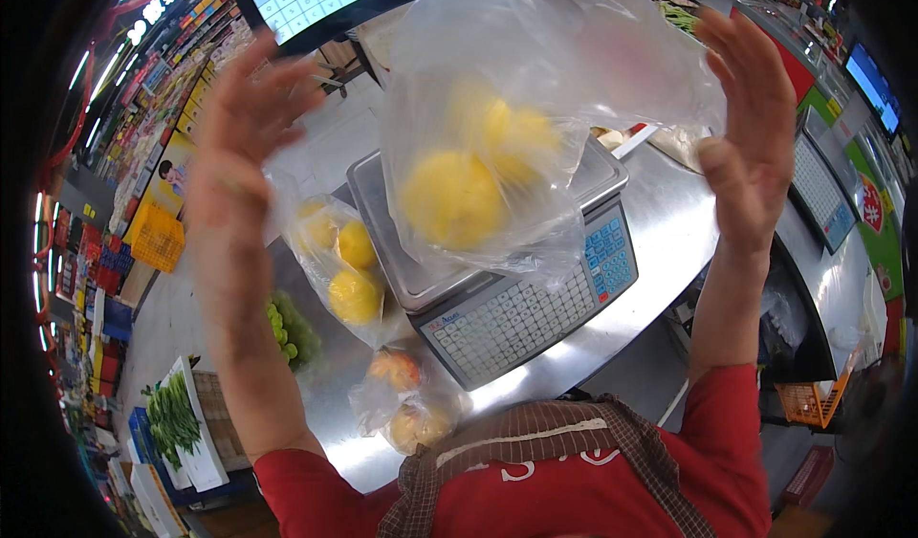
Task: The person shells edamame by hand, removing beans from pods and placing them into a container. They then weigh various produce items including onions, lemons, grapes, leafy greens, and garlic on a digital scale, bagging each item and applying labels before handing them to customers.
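A clear plastic bag [495, 172] of yellow fruit [453, 197] is over the pan [366, 201] of a weighing scale and overhangs part of its keypad [513, 315]. Whether it rests on the pan cannot be told. My left hand [251, 115], blurred, is raised on the left with its fingers apart, holding nothing. On the right, my right hand [749, 115] is up, thumb and fingers apart, close to the bag's spread upper part; whether they touch is unclear. Another bag of yellow fruit [351, 265] lies left of the scale.
A lit touch screen [323, 0] stands beyond the scale. Green grapes [280, 330] and a bag of reddish-yellow fruit [412, 402] lie on the steel counter [344, 459]. Leafy greens [172, 416] sit lower left. A second keypad scale [821, 186] stands at right.
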A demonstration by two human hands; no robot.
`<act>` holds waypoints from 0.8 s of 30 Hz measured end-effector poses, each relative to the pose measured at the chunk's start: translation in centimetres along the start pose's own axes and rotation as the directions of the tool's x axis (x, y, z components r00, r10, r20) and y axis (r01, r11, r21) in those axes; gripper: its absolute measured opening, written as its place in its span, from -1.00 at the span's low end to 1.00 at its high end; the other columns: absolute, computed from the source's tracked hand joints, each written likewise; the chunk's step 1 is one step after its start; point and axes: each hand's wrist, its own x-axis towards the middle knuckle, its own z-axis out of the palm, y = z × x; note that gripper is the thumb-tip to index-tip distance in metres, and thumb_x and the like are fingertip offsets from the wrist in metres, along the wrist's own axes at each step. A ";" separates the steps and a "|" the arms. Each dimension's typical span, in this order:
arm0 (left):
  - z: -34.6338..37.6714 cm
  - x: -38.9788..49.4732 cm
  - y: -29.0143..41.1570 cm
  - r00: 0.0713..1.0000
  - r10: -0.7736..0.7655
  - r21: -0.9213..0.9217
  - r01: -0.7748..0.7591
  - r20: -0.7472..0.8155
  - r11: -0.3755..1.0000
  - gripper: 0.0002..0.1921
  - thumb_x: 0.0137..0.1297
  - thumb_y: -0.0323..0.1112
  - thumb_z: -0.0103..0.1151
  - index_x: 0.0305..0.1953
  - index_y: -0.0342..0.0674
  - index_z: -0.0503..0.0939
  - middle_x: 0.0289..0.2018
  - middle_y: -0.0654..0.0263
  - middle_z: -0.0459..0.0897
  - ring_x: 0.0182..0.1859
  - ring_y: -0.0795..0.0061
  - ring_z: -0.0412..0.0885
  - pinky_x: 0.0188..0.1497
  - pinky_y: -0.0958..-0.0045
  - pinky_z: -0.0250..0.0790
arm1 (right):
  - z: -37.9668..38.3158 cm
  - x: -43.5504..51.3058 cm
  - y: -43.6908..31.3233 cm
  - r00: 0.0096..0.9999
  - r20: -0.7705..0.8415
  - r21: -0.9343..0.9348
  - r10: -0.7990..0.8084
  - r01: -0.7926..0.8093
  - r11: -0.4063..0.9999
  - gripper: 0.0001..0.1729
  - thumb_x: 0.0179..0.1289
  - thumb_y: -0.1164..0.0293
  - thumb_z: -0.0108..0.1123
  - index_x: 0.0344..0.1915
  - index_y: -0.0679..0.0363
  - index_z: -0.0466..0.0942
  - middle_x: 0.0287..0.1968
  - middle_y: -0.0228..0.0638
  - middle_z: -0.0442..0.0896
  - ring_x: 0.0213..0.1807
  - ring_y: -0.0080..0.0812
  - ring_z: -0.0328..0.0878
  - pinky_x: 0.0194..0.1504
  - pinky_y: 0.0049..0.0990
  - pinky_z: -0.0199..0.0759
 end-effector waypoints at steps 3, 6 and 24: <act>0.8 5.0 2.4 0.997 0.053 0.062 -0.049 -0.060 0.997 -0.23 0.25 0.39 -0.35 0.20 -0.14 0.35 0.03 0.17 0.52 -0.06 0.45 0.52 0.03 0.42 0.29 | 2.7 1.2 -2.2 0.944 0.326 -0.403 0.053 0.088 0.911 -0.40 -0.01 0.31 0.35 0.07 0.22 0.42 0.03 -0.10 0.50 0.08 -0.17 0.44 0.17 -0.16 0.23; 4.6 7.4 2.9 0.954 -0.182 0.365 0.086 0.238 0.927 -0.46 0.18 0.01 0.09 0.09 -0.22 0.45 -0.11 0.17 0.58 -0.17 0.46 0.50 -0.10 0.51 0.33 | 5.6 1.4 -2.6 0.859 0.508 -0.393 -0.068 0.301 0.869 -0.77 -0.03 0.41 0.17 -0.30 0.23 0.50 -0.27 -0.23 0.53 -0.16 -0.22 0.46 0.09 -0.26 0.26; 7.4 -1.9 1.7 0.810 -0.571 -0.666 0.498 0.130 0.555 -0.74 0.24 -0.45 0.06 -0.04 -0.31 0.38 -0.14 0.33 0.51 -0.11 0.64 0.47 -0.02 0.58 0.30 | 7.0 1.1 5.0 0.812 0.557 -0.134 0.177 -0.122 0.983 -0.60 0.18 0.18 0.12 -0.10 0.24 0.47 -0.21 -0.08 0.55 -0.23 -0.12 0.55 -0.16 -0.20 0.40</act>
